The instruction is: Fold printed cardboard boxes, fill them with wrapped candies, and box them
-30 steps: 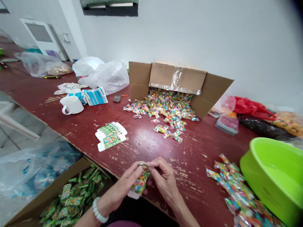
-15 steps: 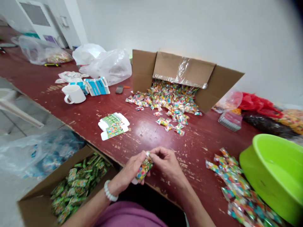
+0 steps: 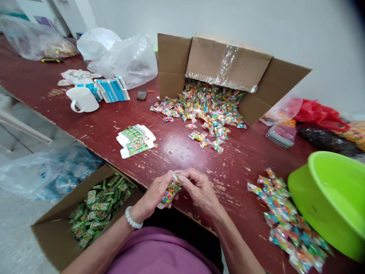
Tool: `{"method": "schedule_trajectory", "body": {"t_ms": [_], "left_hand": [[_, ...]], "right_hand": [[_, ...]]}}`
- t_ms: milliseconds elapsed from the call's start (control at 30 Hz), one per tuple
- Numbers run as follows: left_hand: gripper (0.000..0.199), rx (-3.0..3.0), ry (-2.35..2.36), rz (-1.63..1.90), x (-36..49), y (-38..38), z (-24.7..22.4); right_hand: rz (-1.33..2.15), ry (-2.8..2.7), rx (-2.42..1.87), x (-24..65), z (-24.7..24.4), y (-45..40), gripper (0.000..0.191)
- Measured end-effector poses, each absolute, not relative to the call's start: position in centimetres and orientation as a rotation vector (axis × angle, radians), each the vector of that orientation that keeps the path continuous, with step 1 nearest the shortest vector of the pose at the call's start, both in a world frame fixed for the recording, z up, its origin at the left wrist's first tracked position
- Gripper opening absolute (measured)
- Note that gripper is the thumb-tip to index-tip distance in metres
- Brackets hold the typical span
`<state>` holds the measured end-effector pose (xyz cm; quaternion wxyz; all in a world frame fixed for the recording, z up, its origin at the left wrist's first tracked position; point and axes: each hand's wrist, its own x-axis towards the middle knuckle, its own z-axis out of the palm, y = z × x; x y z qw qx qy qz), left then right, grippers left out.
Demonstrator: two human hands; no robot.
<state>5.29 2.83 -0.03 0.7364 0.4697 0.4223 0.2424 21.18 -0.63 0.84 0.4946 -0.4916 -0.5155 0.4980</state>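
A small printed candy box (image 3: 170, 191) is held at the front edge of the table, tilted, its white flap showing at the lower end. My left hand (image 3: 155, 194) is closed around its left side. The fingers of my right hand (image 3: 196, 186) pinch at the box's upper end; what they press there is partly hidden. Flattened green-and-white boxes (image 3: 136, 139) lie in a fanned stack ahead to the left. Wrapped candies (image 3: 211, 102) spill from a cardboard box (image 3: 225, 62) lying on its side at the back.
Left below the table edge, an open carton (image 3: 54, 232) holds many filled green boxes. A green basin (image 3: 313, 201) stands at right beside more wrapped candies (image 3: 285, 217). A white mug (image 3: 85, 99), plastic bags (image 3: 128, 61) and a red bag (image 3: 319, 114) lie farther back.
The camera view has shifted, so the table things sit higher in the picture. Both hands stay on the candy box, with my right fingers now lying closer over its top end.
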Motion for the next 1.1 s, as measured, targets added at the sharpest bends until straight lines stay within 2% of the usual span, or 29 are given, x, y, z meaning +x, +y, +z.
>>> {"method": "schedule_trajectory", "body": {"t_ms": [133,267,400,500,633,767,933,1000,1100], "left_hand": [[0.065,0.88,0.924,0.577,5.8,2.8,-0.3],[0.05,0.772,0.856,0.68,5.8,3.3,-0.3],[0.046,0.801,0.883,0.738,4.9,4.5,-0.1],[0.052,0.831,0.952,0.742,4.1,5.1,-0.3],[0.057,1.005,1.076,0.812,3.1,5.8,-0.7],[0.049,1.163,1.135,0.792,2.1,6.5,-0.6],[0.051,1.016,1.157,0.788,1.5,6.7,-0.2],[0.05,0.932,1.094,0.78,1.6,6.4,-0.1],[0.046,0.867,1.015,0.784,1.9,6.0,0.0]], "right_hand": [[0.864,-1.403,-1.253,19.8,-0.4,-1.0,0.017],[0.832,-1.468,-1.33,22.4,-2.2,1.5,0.024],[0.379,-1.301,-1.816,29.9,-3.3,5.9,0.04],[0.286,-1.055,-2.081,34.8,-4.0,8.2,0.038],[0.385,-0.944,-2.101,37.4,-4.7,9.1,0.028],[0.564,-0.91,-1.975,36.5,-4.5,7.9,0.035],[0.979,-0.909,-1.644,31.6,-2.7,3.9,0.05],[1.258,-0.799,-1.399,29.3,-1.9,2.2,0.045],[1.421,-0.769,-1.262,26.6,-1.2,0.5,0.038]]}}
